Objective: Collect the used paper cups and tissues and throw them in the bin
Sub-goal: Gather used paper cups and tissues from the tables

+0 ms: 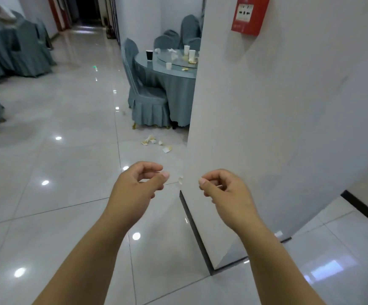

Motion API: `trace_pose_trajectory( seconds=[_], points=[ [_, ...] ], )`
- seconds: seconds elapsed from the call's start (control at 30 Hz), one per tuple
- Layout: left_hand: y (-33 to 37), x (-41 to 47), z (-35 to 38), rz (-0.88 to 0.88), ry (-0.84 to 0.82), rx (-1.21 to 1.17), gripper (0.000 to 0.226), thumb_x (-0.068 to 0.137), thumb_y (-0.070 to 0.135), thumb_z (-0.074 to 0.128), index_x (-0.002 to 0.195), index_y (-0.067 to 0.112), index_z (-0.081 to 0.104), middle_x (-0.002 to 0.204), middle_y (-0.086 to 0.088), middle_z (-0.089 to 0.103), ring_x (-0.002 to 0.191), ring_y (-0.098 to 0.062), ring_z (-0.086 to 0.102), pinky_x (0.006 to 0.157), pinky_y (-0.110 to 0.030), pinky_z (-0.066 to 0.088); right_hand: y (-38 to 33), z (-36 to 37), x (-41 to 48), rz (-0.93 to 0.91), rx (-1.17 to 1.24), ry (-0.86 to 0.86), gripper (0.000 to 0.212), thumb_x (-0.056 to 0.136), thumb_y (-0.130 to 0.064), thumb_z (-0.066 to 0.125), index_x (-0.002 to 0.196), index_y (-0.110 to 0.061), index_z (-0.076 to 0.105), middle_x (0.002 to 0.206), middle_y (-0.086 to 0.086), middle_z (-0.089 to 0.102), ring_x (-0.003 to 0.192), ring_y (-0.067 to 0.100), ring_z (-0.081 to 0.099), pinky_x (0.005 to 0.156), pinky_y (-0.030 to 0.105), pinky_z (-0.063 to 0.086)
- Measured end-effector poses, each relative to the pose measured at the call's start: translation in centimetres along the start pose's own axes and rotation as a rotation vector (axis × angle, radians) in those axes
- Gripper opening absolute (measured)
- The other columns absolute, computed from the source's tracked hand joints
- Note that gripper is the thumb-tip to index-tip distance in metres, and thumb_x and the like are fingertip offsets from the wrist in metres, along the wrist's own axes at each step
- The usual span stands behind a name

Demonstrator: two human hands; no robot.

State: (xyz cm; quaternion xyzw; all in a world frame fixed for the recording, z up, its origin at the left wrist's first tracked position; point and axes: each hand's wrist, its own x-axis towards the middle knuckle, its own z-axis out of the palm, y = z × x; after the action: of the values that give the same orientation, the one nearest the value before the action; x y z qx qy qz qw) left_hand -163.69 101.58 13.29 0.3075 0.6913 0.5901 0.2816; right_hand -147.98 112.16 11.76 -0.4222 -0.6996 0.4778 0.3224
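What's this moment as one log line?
left hand: empty, loosely curled | right hand: empty, loosely curled | paper cups: on round table | tissues: on floor near chair | bin: not seen

2 bare forearms are extended forward from the near edge, 1 from the lower left and 1 from the lower right, angled slightly toward each other. The left hand is held with its fingers loosely curled and the thumb tip close to the forefinger, and nothing is gripped. The right hand is posed as its mirror, loosely curled and likewise empty. The 2 hands are seen near each other, not touching, at a similar height.
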Motion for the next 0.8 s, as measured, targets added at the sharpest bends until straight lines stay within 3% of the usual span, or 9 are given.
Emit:
trace_pose_trajectory(
  seconds=[0.27, 0.57, 0.8],
  points=[
    [-2.0, 15.0, -5.0, -0.045, 0.163, 0.006, 0.009, 0.085, 0.022, 0.068, 0.093, 0.021, 0.065, 0.092, -0.006, 0.071, 0.082, -0.02, 0.07, 0.08, -0.042, 0.055, -0.7, 8.9, 15.9, -0.045, -0.018, -0.154, 0.005, 0.085, -0.03, 0.066, 0.081, -0.026, 0.066, 0.081, -0.005, 0.068, 0.079, 0.015, 0.064, 0.068, 0.028, 0.052],
    [-1.7, 36.3, -9.7, 0.026, 0.074, 0.056, 0.009, 0.086, 0.027, 0.066, 0.095, 0.025, 0.063, 0.095, -0.002, 0.07, 0.083, -0.016, 0.069, 0.079, -0.038, 0.057, -3.5, 18.6, 33.5, -0.103, -0.062, -0.113, 0.004, 0.089, -0.032, 0.062, 0.086, -0.029, 0.063, 0.083, -0.011, 0.067, 0.081, 0.008, 0.063, 0.07, 0.022, 0.05],
    [-1.6, 50.1, -9.3, 0.024, -0.022, 0.035, 0.012, 0.086, 0.028, 0.065, 0.098, 0.025, 0.063, 0.096, 0.0, 0.07, 0.083, -0.013, 0.069, 0.076, -0.032, 0.057, -4.0, 22.0, 45.2, 0.029, -0.059, -0.053, 0.004, 0.088, -0.033, 0.063, 0.086, -0.029, 0.064, 0.085, -0.01, 0.067, 0.083, 0.009, 0.063, 0.071, 0.025, 0.051]
  ],
)
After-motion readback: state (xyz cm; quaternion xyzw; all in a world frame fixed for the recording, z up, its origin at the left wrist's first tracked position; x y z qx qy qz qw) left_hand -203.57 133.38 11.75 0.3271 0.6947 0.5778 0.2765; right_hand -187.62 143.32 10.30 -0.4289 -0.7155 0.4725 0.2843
